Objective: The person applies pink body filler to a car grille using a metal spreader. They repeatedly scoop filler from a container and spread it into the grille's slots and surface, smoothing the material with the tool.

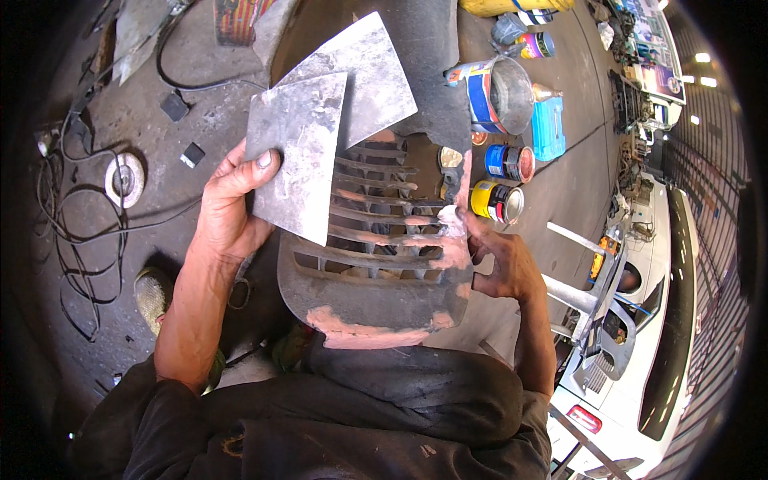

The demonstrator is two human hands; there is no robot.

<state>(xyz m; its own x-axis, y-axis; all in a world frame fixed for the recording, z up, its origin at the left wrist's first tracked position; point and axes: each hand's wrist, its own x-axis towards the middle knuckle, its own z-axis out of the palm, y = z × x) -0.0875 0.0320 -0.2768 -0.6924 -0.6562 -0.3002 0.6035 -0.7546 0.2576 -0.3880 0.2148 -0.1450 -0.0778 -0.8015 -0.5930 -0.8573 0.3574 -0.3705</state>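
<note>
My left hand grips a thin grey metal plate, its thumb flat on the face. Behind it, a second metal plate fans out to the upper right, overlapping it. Below them lies a dark slatted vehicle grille over my lap, with patches of pink filler along its near edge and right side. My right hand is at the grille's right edge, fingers curled against it beside a dab of whitish paste. Some of its fingertips are hidden.
To the right stand a metal bucket, a blue-labelled can, a yellow can and a light blue plastic container. Tangled black cables and a round disc lie on the left floor. A white vehicle is at the far right.
</note>
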